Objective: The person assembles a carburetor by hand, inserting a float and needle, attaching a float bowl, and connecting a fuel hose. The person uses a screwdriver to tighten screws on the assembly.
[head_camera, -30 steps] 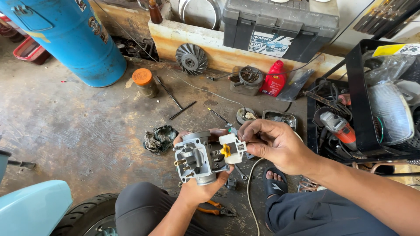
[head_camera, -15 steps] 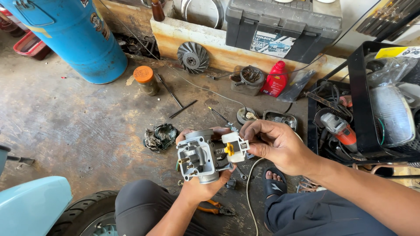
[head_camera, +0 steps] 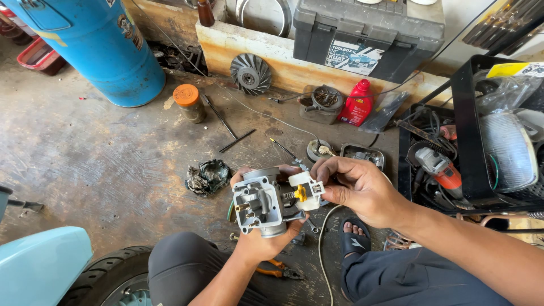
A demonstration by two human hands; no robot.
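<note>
left hand [head_camera: 266, 241]: cups the carburetor body [head_camera: 262, 205] from below, fingers wrapped round its far side; held over the lap, above the concrete floor [head_camera: 102, 153]
right hand [head_camera: 354, 187]: thumb and fingertips pinch the white plastic part [head_camera: 306, 190] at the carburetor's right side
carburetor look: grey cast metal, open round bore on top, brass jets showing on the near face; small spring and a yellow piece sit between body and white part
progress: judged mid-way; body stripped and bare; white part touching the body at the spring, whether going on or coming off cannot tell; other parts not yet on
loose parts on floor: metal bowl cover [head_camera: 362, 154]; round cap [head_camera: 318, 150]; dirty rag [head_camera: 208, 177]; orange-handled pliers [head_camera: 277, 269] by the knee
around: blue barrel [head_camera: 96, 48]; orange-lidded jar [head_camera: 188, 102]; red bottle [head_camera: 357, 103]; grey toolbox [head_camera: 368, 31]; black crate [head_camera: 470, 136] with angle grinder [head_camera: 439, 170]
</note>
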